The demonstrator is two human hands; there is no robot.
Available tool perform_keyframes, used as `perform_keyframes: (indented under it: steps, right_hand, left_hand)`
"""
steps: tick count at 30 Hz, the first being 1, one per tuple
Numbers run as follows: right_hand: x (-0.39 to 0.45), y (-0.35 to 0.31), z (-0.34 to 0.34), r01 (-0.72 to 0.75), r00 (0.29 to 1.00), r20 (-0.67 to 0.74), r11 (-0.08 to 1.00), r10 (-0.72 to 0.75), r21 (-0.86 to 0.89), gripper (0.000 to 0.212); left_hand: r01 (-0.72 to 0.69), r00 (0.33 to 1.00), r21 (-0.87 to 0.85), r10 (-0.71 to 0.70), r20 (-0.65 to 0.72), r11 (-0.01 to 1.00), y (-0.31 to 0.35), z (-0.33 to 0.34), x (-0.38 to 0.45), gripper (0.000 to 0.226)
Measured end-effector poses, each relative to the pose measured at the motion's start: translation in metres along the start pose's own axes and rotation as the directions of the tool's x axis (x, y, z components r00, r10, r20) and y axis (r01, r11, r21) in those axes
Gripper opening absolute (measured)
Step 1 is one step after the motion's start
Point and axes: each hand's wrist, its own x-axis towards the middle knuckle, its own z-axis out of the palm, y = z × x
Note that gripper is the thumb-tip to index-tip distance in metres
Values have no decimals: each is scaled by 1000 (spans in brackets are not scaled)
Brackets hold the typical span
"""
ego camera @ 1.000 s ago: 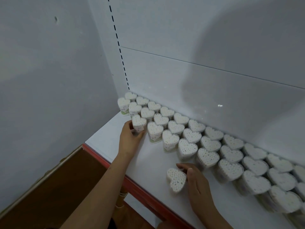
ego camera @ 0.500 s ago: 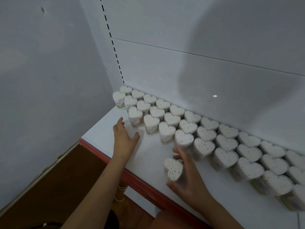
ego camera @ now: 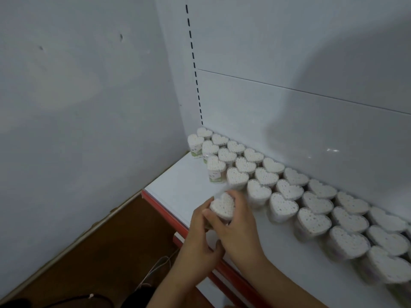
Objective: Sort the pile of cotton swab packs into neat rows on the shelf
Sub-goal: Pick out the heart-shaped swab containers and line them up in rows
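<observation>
The loose heart-shaped swab pack [ego camera: 222,206] is sitting near the front edge of the shelf [ego camera: 178,190], just ahead of the standing rows [ego camera: 289,192], with both hands closing around it. Judging by its clear plastic wall and tightly packed cotton tips, the pack is probably light, rigid and somewhat slick, so the flat side walls below the open-looking top are the likely best place to take hold; squeezing the top could disturb the swabs. The left hand [ego camera: 198,238] is cupping the near-left side, fingers pressing the wall. The right hand [ego camera: 238,227] is wrapping the right side, thumb lying across the front and fingers curling behind. Both forearms are reaching in from below the red shelf lip [ego camera: 164,210], wrists close together. The pack is standing upright, heart face up, apart from its neighbours.
</observation>
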Motion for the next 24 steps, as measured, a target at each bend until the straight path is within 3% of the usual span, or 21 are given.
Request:
perform_keyframes:
  steps: [5,9,12,17,21,24]
  right_hand:
    - [4,-4,10,72,986,150,997,-71,-3,69]
    - [13,17,2,241,961,177,958,-213,-154,58]
    - [17,48,4,281,957,154,913,-245,-295,56]
    - [22,74,13,400,916,188,784,-353,-474,43]
    - [25,77,18,445,892,178,738,-415,-507,42]
    - [25,79,18,447,888,157,734,-432,-511,36]
  left_hand:
    - [30,965,188,20,-260,982,-20,-18,26,79]
    - [93,962,325,0,-272,941,-42,-41,61,68]
    - [163,937,262,-66,-343,951,-52,-56,96,71]
    - [155,949,239,-77,-307,959,-66,-65,155,77]
    - [113,969,201,-63,-240,973,-73,-65,177,78]
    - [43,980,178,-7,-199,983,-73,-60,180,55]
